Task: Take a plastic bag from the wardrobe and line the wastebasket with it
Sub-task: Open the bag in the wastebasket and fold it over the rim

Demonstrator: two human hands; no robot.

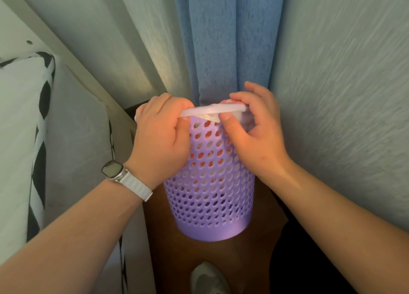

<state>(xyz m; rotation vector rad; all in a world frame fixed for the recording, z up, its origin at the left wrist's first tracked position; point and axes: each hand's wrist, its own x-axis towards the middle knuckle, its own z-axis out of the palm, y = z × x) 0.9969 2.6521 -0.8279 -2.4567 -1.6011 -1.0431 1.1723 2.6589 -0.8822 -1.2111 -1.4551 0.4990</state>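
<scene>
Down on a brown floor stands a lilac wastebasket, its wall pierced all over with round holes, its top leaning away from the camera toward a blue curtain that hangs straight behind it. Over the basket's rim lies a whitish, translucent plastic bag, its edge folded outward along the near side, and more of the pale film shows through the holes lower down. The left hand is curled closed over the left part of the rim, fingers wrapped around the bag's edge and pinning it there; a watch with a white strap sits on that wrist. The right hand grips the right part of the rim, its thumb pressed on the outside of the bag against the basket wall, the fingers hooked over the top edge toward the curtain. Pale textured walls rise on both sides of the curtain, and a white cloth with a black pattern fills the left margin. At the bottom edge, a light-coloured shoe rests on the floor just in front of the basket.
</scene>
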